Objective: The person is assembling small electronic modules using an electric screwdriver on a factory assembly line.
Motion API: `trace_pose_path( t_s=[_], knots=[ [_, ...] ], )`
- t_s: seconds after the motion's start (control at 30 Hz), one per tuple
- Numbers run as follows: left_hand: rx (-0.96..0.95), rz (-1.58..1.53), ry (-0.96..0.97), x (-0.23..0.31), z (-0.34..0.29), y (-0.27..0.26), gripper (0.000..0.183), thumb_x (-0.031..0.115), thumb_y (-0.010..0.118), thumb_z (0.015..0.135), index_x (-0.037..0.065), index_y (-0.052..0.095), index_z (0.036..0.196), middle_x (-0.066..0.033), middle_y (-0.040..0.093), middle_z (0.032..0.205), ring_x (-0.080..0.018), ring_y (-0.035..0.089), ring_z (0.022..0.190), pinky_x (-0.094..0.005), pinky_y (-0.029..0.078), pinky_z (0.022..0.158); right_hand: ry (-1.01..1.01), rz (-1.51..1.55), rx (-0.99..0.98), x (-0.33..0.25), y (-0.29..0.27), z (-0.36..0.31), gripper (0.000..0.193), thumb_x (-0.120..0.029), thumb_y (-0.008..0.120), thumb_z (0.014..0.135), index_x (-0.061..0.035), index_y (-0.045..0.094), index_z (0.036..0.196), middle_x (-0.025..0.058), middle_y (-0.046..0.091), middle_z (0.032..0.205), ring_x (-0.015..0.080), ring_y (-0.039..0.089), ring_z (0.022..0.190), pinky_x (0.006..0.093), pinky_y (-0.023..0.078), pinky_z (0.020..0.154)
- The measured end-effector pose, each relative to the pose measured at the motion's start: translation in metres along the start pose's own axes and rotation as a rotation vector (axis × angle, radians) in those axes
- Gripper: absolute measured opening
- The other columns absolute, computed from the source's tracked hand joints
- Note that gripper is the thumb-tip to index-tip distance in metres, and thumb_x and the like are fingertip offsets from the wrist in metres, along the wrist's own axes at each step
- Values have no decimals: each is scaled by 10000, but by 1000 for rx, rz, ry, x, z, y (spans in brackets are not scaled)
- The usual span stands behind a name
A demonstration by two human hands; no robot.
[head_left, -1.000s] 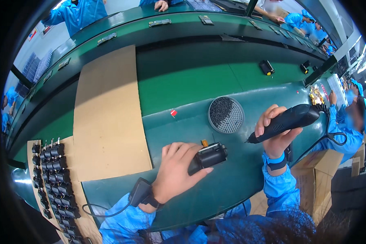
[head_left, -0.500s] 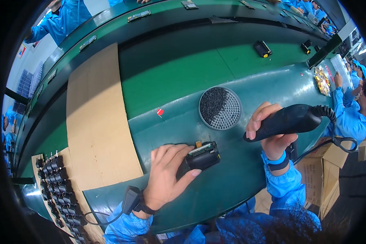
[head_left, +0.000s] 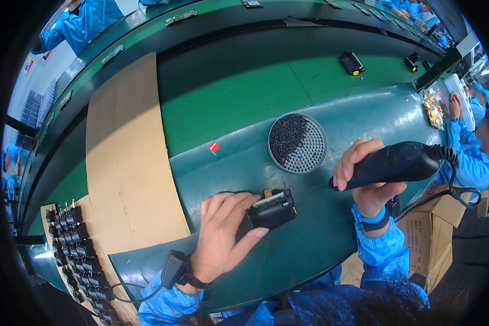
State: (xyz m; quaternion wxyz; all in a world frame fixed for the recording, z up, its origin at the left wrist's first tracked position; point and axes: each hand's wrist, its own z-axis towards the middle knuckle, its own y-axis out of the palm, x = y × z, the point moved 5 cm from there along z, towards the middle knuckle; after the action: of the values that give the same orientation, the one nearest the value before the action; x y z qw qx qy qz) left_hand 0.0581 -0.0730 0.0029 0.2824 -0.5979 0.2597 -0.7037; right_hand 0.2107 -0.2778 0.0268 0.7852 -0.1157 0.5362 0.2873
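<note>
My left hand (head_left: 223, 233) is closed around one end of a black plastic module (head_left: 273, 211) resting on the green mat. A green circuit board edge and a small copper-coloured tab show along the module's top. In my right hand (head_left: 367, 176) is a black electric screwdriver (head_left: 396, 165) with a coiled cord, held sideways with its narrow end pointing left. That end is above the mat, apart from the module. Between and beyond my hands stands a round grey dish (head_left: 316, 157) with dimples, its left part covered by small black screws (head_left: 288, 136).
A cardboard sheet (head_left: 127, 163) lies left, beside rows of black modules (head_left: 81, 250). A red tag (head_left: 214, 147) lies on the mat. Another module (head_left: 352, 63) sits farther back. Circuit boards (head_left: 181, 17) line the far belt. A cardboard box (head_left: 418, 244) and a co-worker (head_left: 464, 136) are right.
The view has shifted slightly. My right hand and the screwdriver sit a touch farther right, while my left hand stays on the module. The co-worker's hands at right have come together.
</note>
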Motion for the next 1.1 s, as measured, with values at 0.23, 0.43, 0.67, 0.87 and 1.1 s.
trace_pose_path(
  t_s=[0.23, 0.43, 0.67, 0.87, 1.1],
  knots=[
    [-13, 11, 8, 2, 2, 1, 521, 333, 674, 859, 2, 587, 1252, -139, 593, 1241, -334, 512, 1129, -434, 332, 1003, 14, 0, 18, -1, -2, -1, 890, -888, 422, 772, -33, 460, 1014, 61, 505, 764, 153, 547, 563, 299, 488, 532],
    [98, -81, -34, 0, -14, 3, 641, 335, 730, 840, -30, 467, 1297, -197, 511, 1278, -385, 480, 1183, -463, 358, 1003, -7, 117, 107, 6, -8, -6, 839, -831, 494, 800, -29, 478, 1048, 28, 489, 706, 140, 526, 568, 286, 473, 534],
    [384, -91, -92, 27, -73, -59, 664, 193, 825, 769, 19, 462, 1297, -174, 420, 1312, -376, 463, 1235, -437, 407, 1047, 12, 185, 85, 10, -32, -19, 820, -790, 586, 796, -38, 468, 1101, 27, 476, 794, 115, 473, 632, 252, 404, 603],
    [322, 279, -292, 35, -144, -62, 574, 131, 798, 747, 32, 524, 1242, -225, 404, 1364, -420, 460, 1248, -464, 434, 1029, -36, 163, -1, 19, -16, -18, 838, -793, 596, 785, -38, 468, 1126, 32, 467, 816, 111, 464, 650, 248, 397, 613],
    [256, 384, -190, 39, -156, -18, 467, 87, 690, 802, 63, 555, 1248, -290, 271, 1510, -474, 348, 1367, -515, 437, 1008, 37, 192, -43, 36, -29, -19, 860, -791, 591, 793, -42, 442, 1190, 31, 454, 868, 114, 456, 736, 253, 390, 657]
  ],
)
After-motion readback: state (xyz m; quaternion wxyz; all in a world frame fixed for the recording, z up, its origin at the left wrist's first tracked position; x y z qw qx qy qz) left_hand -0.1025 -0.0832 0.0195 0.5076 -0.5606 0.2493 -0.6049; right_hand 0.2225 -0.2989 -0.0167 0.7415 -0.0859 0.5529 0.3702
